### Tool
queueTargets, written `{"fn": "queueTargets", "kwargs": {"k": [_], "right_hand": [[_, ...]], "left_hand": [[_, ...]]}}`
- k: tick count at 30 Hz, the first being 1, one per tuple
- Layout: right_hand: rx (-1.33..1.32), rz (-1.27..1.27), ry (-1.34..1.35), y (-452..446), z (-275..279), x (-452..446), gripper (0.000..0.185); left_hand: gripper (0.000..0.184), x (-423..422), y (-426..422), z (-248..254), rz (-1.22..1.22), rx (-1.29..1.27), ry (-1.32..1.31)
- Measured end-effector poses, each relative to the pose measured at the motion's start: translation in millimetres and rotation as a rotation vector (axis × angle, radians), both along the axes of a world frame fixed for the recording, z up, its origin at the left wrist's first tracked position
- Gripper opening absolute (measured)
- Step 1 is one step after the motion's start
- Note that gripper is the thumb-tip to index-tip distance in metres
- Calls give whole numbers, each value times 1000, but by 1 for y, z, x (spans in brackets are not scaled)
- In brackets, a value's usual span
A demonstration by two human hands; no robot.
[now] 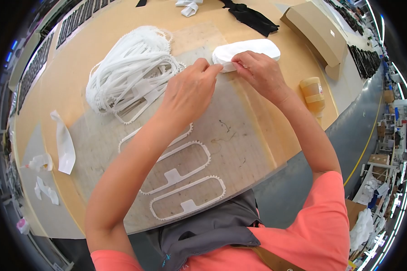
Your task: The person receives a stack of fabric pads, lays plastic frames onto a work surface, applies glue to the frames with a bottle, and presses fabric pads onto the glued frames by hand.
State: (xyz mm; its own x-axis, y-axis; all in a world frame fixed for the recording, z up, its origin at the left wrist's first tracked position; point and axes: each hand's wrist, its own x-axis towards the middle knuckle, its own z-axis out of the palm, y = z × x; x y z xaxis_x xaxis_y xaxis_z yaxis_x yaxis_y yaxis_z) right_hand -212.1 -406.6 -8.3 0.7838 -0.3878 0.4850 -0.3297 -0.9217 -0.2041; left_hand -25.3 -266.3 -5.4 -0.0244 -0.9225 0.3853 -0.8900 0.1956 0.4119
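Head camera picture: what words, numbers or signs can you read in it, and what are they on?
No text can be read for sure.
Grey apron: blue marks and pale letters by the bottom edge, too small and cut off.
Orange jar: a label, too small and blurred.
Cardboard box: a small white patch, nothing readable.
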Motion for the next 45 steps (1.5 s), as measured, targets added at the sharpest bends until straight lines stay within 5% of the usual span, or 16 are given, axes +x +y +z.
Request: {"fn": "queueTargets", "kwargs": {"k": [11,13,15,17,19,22,25,26,28,30,33,36,39,40,43,45], "right_hand": [[103,-82,-41,-5,-5,-1,8],[501,-304,-284,-33,2,-12,14],[1325,-66,-966,-100,26,-52,20],[1275,21,-1344,-155,46,-104,24],[974,-82,-1222,-129,89,-113,23],[623,-281,-936,-59,102,-104,21],[401,-371,-440,29,78,-76,19],[307,-353,-254,62,67,-68,18],[11,-90,-76,91,13,-60,23],[-46,-27,-172,118,20,-64,19],[642,-356,-322,167,38,-101,37],[1791,-16,-511,184,19,-117,71],[2317,-167,-763,202,41,-83,91],[2348,-95,-923,200,41,-78,71],[1992,-294,-824,202,26,-76,48],[1919,-171,-660,214,28,-76,30]], "left_hand": [[30,-1,-21,-9,43,116,70],[30,0,-22,-10,38,145,51],[31,0,-23,-11,42,123,36],[32,-1,-22,-7,76,37,33],[34,-6,-16,5,144,-105,49],[38,-27,-5,38,114,13,596],[49,-53,1,64,101,436,1785],[47,-64,3,65,156,552,1957],[43,-84,12,34,159,559,1927],[37,-92,22,26,217,561,1900],[30,-97,38,31,302,546,1872],[31,-93,58,50,182,502,1843],[34,-87,99,81,75,512,1805],[35,-82,120,89,64,552,1789],[35,-59,197,91,196,576,1704],[35,-49,245,78,329,527,1657]]}}
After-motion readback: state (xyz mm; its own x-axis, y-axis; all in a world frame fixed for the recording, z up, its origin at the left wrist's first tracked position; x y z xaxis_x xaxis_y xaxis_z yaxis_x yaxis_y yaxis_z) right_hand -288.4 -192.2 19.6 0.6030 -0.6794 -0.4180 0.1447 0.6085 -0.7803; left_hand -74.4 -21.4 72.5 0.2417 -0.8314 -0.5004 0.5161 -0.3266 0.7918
